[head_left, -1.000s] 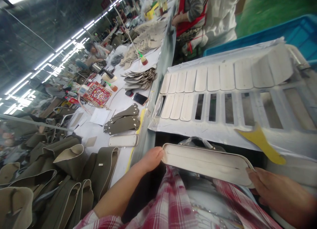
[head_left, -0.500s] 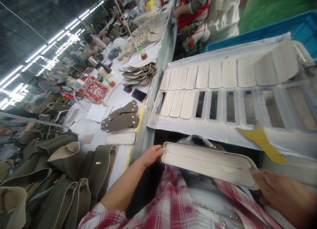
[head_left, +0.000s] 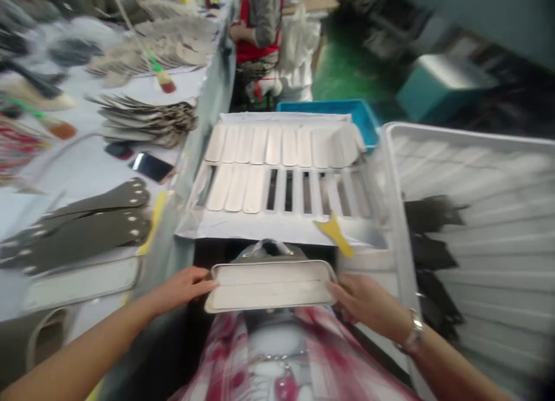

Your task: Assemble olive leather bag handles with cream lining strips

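Observation:
I hold a long cream panel (head_left: 271,288) with rounded corners and a dark-edged rim, nearly level in front of my body. My left hand (head_left: 191,284) pinches its left end, and my right hand (head_left: 366,305) grips its right end with the thumb on top. Clear loops (head_left: 271,246) show just behind its far edge; what they belong to is mostly hidden. Beyond is a white slotted rack (head_left: 243,232) with two rows of similar cream strips (head_left: 235,187), the front row filled only at its left. A yellow scraper-like piece (head_left: 336,234) lies on the rack's front right.
On the left table (head_left: 97,184) lie dark strap-shaped pieces (head_left: 95,230), a phone (head_left: 152,167), a stack of grey pieces (head_left: 147,120) and brushes (head_left: 163,80). A large white crate (head_left: 477,227) with dark pieces stands at right. A person (head_left: 260,25) and a blue bin (head_left: 366,120) are behind.
My view has turned right and levelled, bringing the white crate into sight. The cream panel sits more level, still held by both hands.

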A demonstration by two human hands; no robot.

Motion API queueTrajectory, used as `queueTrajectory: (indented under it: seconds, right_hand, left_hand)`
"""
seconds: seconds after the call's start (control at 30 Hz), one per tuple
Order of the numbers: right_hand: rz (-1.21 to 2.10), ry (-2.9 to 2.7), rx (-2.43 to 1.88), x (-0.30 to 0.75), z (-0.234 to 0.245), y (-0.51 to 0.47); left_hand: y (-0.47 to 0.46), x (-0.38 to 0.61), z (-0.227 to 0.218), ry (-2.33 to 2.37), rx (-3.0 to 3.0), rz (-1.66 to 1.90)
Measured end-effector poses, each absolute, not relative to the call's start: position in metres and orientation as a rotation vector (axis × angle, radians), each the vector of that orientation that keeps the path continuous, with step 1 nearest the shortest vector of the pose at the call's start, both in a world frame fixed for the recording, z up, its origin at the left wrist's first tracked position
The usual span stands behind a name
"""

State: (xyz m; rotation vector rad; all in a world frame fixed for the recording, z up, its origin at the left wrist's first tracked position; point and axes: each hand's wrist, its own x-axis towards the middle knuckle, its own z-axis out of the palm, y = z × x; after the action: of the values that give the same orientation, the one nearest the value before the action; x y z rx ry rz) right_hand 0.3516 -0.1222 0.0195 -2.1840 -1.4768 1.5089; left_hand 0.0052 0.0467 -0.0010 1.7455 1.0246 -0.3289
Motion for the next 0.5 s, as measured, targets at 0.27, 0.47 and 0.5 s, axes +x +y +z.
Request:
queueTrajectory:
  seconds: [0.27,0.47,0.5]
  right_hand:
    - [1.299,-1.544,-2.477,0.336,0.027,-0.114]
    - [1.285,-1.761,-2.417,0.338,0.026,-0.11]
    - [1.288,-1.802,-2.396,0.339,0.026,-0.11]
  left_hand:
    - [0.01,0.03,0.019,1.095,2.31,-0.026]
    - [-0.037,0.126,0.023,0.432,2.528,0.232]
    - [-0.041,0.137,0.019,0.355,2.585,0.151]
